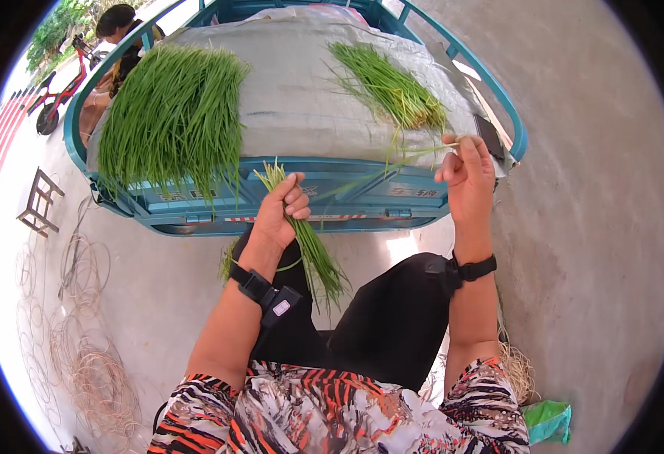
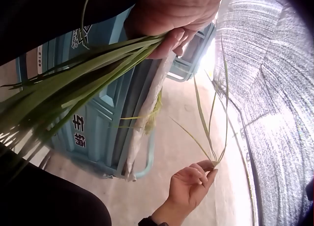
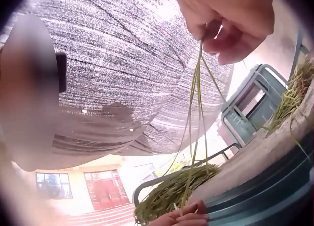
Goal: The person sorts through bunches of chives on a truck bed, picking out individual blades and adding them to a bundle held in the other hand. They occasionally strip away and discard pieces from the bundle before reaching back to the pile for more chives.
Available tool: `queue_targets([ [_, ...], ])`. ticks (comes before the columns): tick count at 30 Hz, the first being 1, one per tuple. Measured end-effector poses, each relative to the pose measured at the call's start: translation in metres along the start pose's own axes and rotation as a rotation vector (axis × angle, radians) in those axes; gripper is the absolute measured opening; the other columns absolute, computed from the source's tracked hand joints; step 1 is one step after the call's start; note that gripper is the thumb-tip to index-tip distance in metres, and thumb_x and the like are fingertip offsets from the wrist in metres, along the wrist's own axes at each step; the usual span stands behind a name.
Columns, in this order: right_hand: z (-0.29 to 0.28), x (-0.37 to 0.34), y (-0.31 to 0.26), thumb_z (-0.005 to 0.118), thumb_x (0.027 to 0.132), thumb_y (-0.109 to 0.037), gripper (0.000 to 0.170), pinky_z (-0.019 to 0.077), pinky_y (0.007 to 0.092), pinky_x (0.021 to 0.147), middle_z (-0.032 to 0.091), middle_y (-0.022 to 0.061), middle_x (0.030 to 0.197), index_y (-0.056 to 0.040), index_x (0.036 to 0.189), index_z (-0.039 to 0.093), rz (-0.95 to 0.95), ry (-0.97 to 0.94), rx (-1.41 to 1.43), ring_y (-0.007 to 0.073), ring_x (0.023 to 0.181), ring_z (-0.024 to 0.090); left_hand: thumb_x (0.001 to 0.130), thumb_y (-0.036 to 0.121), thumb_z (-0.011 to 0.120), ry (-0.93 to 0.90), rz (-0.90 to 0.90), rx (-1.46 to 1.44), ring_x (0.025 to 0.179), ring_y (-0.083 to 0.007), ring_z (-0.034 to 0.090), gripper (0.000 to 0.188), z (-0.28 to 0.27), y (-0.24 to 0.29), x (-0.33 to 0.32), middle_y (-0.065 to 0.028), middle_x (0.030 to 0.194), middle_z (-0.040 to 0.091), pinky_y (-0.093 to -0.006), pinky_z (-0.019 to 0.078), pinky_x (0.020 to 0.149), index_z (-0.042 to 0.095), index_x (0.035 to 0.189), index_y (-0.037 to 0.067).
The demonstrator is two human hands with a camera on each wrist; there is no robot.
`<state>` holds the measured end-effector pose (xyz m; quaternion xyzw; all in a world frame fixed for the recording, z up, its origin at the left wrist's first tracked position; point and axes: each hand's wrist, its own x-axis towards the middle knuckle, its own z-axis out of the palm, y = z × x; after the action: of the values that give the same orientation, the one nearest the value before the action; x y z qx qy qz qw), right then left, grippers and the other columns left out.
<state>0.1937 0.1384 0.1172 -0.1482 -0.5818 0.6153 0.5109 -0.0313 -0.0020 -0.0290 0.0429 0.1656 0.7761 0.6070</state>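
Observation:
My left hand (image 1: 280,212) grips a bundle of green stalks (image 1: 313,250) near its pale ends, the leafy tips hanging down over my lap. To the right, my right hand (image 1: 468,178) pinches a thin green stalk or few between thumb and fingertips. In the left wrist view, several thin blades (image 2: 211,123) rise from the pinching right hand (image 2: 189,189). The right wrist view shows long blades (image 3: 196,103) hanging from the right hand (image 3: 230,25) toward the left hand (image 3: 181,217) at the bottom edge.
A large pile of green stalks (image 1: 173,113) lies left on the grey sheet (image 1: 286,91) over a blue cart's bed, a smaller pile (image 1: 392,83) right. A dark flat object (image 1: 489,138) lies at the right edge. A stool (image 1: 40,203), wire coils (image 1: 93,378) and a person (image 1: 124,38) are at left.

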Motion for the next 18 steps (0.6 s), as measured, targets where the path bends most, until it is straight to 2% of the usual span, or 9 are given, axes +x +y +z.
queue_targets([
  [2, -0.005, -0.010, -0.002, 0.055, 0.093, -0.020, 0.015, 0.0469, 0.0252, 0.049, 0.064, 0.0089, 0.093, -0.0051, 0.095, 0.057, 0.148, -0.171, 0.257, 0.0070, 0.051, 0.047, 0.096, 0.018, 0.051, -0.013, -0.013, 0.020, 0.048, -0.0053, 0.035, 0.016, -0.002, 0.001, 0.000, 0.0046, 0.061, 0.039, -0.0215, 0.0320, 0.042, 0.056, 0.099, 0.004],
  [3, -0.005, -0.014, -0.001, 0.055, 0.094, -0.020, 0.015, 0.0465, 0.0250, 0.048, 0.064, 0.0098, 0.091, -0.0052, 0.094, 0.057, 0.213, -0.261, 0.261, 0.0074, 0.050, 0.049, 0.096, 0.018, 0.051, -0.002, -0.024, 0.034, 0.048, -0.0052, 0.035, 0.015, -0.001, 0.001, 0.000, 0.0043, 0.062, 0.041, -0.0214, 0.0325, 0.042, 0.056, 0.099, 0.004],
  [4, -0.004, -0.019, 0.003, 0.055, 0.094, -0.020, 0.015, 0.0464, 0.0247, 0.048, 0.064, 0.0099, 0.090, -0.0053, 0.094, 0.057, 0.283, -0.287, 0.243, 0.0072, 0.050, 0.050, 0.095, 0.018, 0.051, 0.007, -0.034, 0.049, 0.048, -0.0050, 0.036, 0.015, -0.001, 0.001, 0.000, 0.0040, 0.064, 0.043, -0.0212, 0.0330, 0.041, 0.056, 0.099, 0.004],
  [5, -0.002, -0.023, 0.008, 0.055, 0.093, -0.021, 0.015, 0.0463, 0.0244, 0.048, 0.064, 0.0100, 0.089, -0.0054, 0.094, 0.058, 0.351, -0.315, 0.226, 0.0070, 0.050, 0.050, 0.095, 0.017, 0.052, -0.019, -0.045, 0.061, 0.048, -0.0038, 0.037, 0.015, -0.003, 0.001, 0.000, 0.0012, 0.073, 0.054, -0.0196, 0.0341, 0.041, 0.056, 0.100, 0.004],
  [9, 0.015, -0.044, 0.037, 0.056, 0.093, -0.021, 0.015, 0.0453, 0.0211, 0.049, 0.065, 0.0086, 0.085, -0.0059, 0.093, 0.058, 0.532, -0.307, 0.160, 0.0060, 0.051, 0.052, 0.094, 0.017, 0.053, -0.043, -0.135, 0.268, 0.046, -0.0014, 0.036, 0.020, 0.013, -0.004, -0.005, -0.0051, 0.088, 0.064, -0.0175, 0.0331, 0.042, 0.057, 0.103, 0.000],
  [12, 0.021, -0.053, 0.059, 0.059, 0.091, -0.023, 0.016, 0.0447, 0.0205, 0.050, 0.065, 0.0054, 0.085, -0.0065, 0.091, 0.058, 0.572, -0.272, 0.045, 0.0056, 0.053, 0.051, 0.093, 0.018, 0.056, -0.117, -0.253, 0.523, 0.047, -0.0007, 0.035, 0.023, 0.034, -0.011, -0.014, -0.0058, 0.088, 0.063, -0.0169, 0.0318, 0.042, 0.057, 0.105, -0.002],
  [13, 0.024, -0.055, 0.063, 0.059, 0.091, -0.023, 0.017, 0.0445, 0.0208, 0.050, 0.065, 0.0046, 0.084, -0.0067, 0.090, 0.058, 0.562, -0.253, -0.020, 0.0055, 0.053, 0.051, 0.092, 0.021, 0.057, -0.192, -0.301, 0.577, 0.048, 0.0000, 0.034, 0.026, 0.029, -0.014, -0.012, -0.0068, 0.086, 0.063, -0.0162, 0.0308, 0.042, 0.058, 0.105, -0.002],
  [18, 0.026, -0.058, 0.074, 0.062, 0.089, -0.025, 0.018, 0.0430, 0.0196, 0.051, 0.064, 0.0009, 0.079, -0.0073, 0.087, 0.058, 0.500, -0.206, -0.148, 0.0053, 0.055, 0.051, 0.093, 0.024, 0.057, -0.255, -0.357, 0.601, 0.048, -0.0004, 0.035, 0.029, 0.035, -0.020, -0.014, -0.0066, 0.085, 0.063, -0.0152, 0.0298, 0.042, 0.058, 0.106, -0.002],
])
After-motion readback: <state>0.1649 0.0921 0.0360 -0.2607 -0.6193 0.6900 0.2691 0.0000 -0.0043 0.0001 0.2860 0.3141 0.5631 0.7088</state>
